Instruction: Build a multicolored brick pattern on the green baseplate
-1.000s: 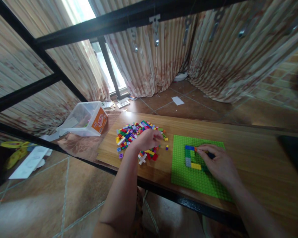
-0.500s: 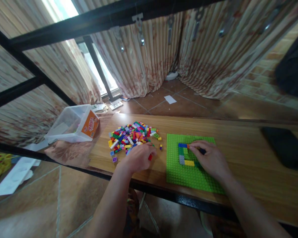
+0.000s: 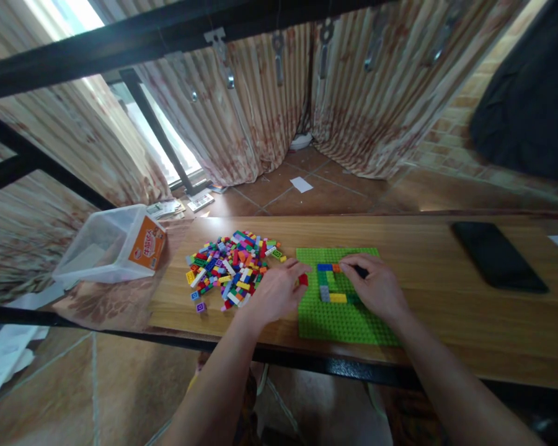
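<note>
My left hand (image 3: pixel 279 294) is closed round a red brick (image 3: pixel 302 280) at the left edge of the green baseplate (image 3: pixel 325 325). Over the plate, my right hand (image 3: pixel 374 285) pinches a small orange brick (image 3: pixel 336 267), which sits at the right end of a blue brick (image 3: pixel 325 267). Below the blue brick, a dark green brick (image 3: pixel 323 280) and a grey brick (image 3: pixel 324 293) run down the left side. A yellow brick (image 3: pixel 338 298) lies along the bottom, with a dark green brick (image 3: pixel 352 298) beside it. My right fingers partly cover the row's right side.
Left of the plate spreads a pile of mixed bricks (image 3: pixel 232 263). A clear plastic box (image 3: pixel 105 238) with an orange label stands at the table's left end. To the right lies a black phone-like slab (image 3: pixel 497 254). A dark metal bar (image 3: pixel 177 40) with hooks crosses above.
My left hand has moved right, away from the brick pile to the baseplate's edge, with the red brick. My right hand stays at the orange brick. The camera view has turned right.
</note>
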`<act>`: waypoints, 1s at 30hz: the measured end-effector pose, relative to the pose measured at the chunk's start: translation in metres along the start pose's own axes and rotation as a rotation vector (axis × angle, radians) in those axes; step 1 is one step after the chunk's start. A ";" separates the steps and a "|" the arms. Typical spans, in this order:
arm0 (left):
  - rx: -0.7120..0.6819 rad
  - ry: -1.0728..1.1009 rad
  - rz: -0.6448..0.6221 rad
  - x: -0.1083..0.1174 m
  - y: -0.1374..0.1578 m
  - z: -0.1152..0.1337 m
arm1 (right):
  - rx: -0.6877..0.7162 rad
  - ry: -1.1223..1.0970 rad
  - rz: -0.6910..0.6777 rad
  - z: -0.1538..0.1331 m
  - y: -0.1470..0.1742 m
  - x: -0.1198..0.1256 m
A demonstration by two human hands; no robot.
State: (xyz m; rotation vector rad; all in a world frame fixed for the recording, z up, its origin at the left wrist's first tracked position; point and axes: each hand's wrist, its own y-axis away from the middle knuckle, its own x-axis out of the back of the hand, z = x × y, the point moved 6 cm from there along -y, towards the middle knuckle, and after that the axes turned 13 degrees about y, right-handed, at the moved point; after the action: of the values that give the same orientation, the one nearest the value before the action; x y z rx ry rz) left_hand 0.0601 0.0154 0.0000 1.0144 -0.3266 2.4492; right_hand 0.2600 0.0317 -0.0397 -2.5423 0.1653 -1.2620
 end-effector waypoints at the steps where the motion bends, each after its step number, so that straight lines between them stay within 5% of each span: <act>1: -0.021 0.020 0.018 -0.005 -0.004 0.003 | 0.001 0.002 -0.001 0.000 0.000 0.000; 6: -0.112 0.099 0.112 -0.024 -0.022 0.014 | -0.013 0.010 0.015 0.000 -0.001 0.007; 15: -0.200 0.094 0.098 -0.052 -0.040 0.026 | -0.056 0.020 -0.023 0.002 -0.003 0.013; 30: -0.109 -0.262 0.175 -0.063 -0.042 0.028 | 0.064 0.023 -0.103 0.005 0.001 0.014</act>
State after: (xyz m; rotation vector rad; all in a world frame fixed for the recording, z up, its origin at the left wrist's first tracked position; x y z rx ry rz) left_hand 0.1368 0.0207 -0.0237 1.3095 -0.6528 2.4192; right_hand 0.2723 0.0290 -0.0325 -2.5109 -0.0014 -1.3130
